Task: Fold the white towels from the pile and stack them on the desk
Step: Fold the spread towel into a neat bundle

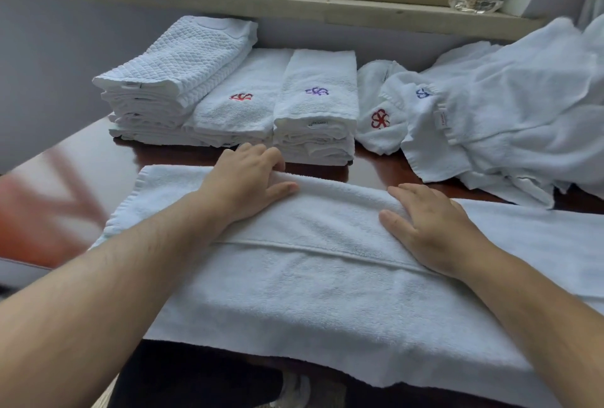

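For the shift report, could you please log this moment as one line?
step: folding | left hand: flat on towel fold | right hand: flat on towel | folded stacks: behind | pile: right

Single view, head-worn wide-angle camera. Position: above the near edge of the desk (369, 175), at the person's own eye line. Direction: forward and steeply down, toward the wall and window sill (294, 8) at the far side. Range: close; both forearms enter from the bottom corners, the left hand (248, 178) and right hand (431, 227) sit mid-frame. Coverage: near desk edge at bottom, window frame at top. Edges bow outward from lens distortion. No second view, so no shared area.
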Tool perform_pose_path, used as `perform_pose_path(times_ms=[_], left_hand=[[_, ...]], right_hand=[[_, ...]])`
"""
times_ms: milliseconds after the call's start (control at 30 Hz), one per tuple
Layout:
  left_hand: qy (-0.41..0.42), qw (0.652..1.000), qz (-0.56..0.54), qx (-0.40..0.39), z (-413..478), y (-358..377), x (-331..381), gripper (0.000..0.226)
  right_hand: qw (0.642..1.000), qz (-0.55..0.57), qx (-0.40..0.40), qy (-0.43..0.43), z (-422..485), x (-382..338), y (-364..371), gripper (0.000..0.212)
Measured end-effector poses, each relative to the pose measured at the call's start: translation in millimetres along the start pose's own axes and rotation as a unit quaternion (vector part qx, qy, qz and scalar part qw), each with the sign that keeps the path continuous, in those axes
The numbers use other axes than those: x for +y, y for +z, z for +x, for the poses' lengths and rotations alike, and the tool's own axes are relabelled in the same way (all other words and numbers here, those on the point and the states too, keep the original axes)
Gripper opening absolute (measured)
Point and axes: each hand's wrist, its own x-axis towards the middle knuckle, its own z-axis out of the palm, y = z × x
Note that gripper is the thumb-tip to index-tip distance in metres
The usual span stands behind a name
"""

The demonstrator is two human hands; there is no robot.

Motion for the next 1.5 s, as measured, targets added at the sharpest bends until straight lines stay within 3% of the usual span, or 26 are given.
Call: perform_pose_path(times_ms=[133,233,367,567,667,800,967,1100,1167,1300,1400,1500], left_hand=[[0.036,0.997,-0.063,0.014,-6.3,-4.9,41.6,0.050],[0.106,0.985,-0.128,-0.045,-12.7,1.8,85.9,0.057],[0.110,0.979,-0.074,-0.157,-17.1,20.9,109.8,0.075],[0.118,0.980,-0.051,-0.152,-16.8,24.8,106.5,0.087],[0.119,0.979,-0.050,-0.156,-17.6,21.3,108.0,0.084],[0.109,0.978,-0.066,-0.166,-19.2,13.6,120.4,0.068],[0.204,0.951,-0.177,-0.148,-34.4,7.6,183.1,0.053],[0.289,0.924,-0.202,-0.146,-49.2,5.0,241.5,0.055],[0.320,0.912,-0.209,-0.150,-53.5,6.3,260.5,0.055],[0.352,0.906,-0.189,-0.138,-58.9,14.6,282.5,0.054],[0.359,0.912,-0.158,-0.123,-61.3,22.0,285.3,0.055],[0.357,0.913,-0.155,-0.123,-59.7,24.6,283.9,0.062]], right_hand=[[0.999,-0.017,0.031,0.019,-4.1,4.2,-6.4,0.078],[0.996,-0.033,0.020,0.079,-12.0,23.3,-11.2,0.086],[0.987,-0.045,-0.040,0.151,-24.2,57.9,-8.9,0.092],[0.985,-0.044,-0.025,0.166,-17.6,71.7,-8.9,0.093],[0.987,-0.025,0.013,0.158,-19.5,70.5,-8.4,0.084],[0.977,0.093,0.140,0.130,-40.4,76.1,-21.0,0.051],[0.960,0.103,0.210,0.151,-111.0,105.4,-28.1,0.031],[0.926,0.071,0.318,0.191,-177.5,129.8,-21.1,0.014],[0.907,0.071,0.348,0.225,-203.6,139.4,-16.5,0.016],[0.803,0.167,0.445,0.359,-242.5,153.2,-2.7,0.032],[0.752,0.292,0.384,0.449,-253.8,157.9,9.7,0.064],[0.729,0.394,0.351,0.437,-256.5,159.3,18.3,0.081]])
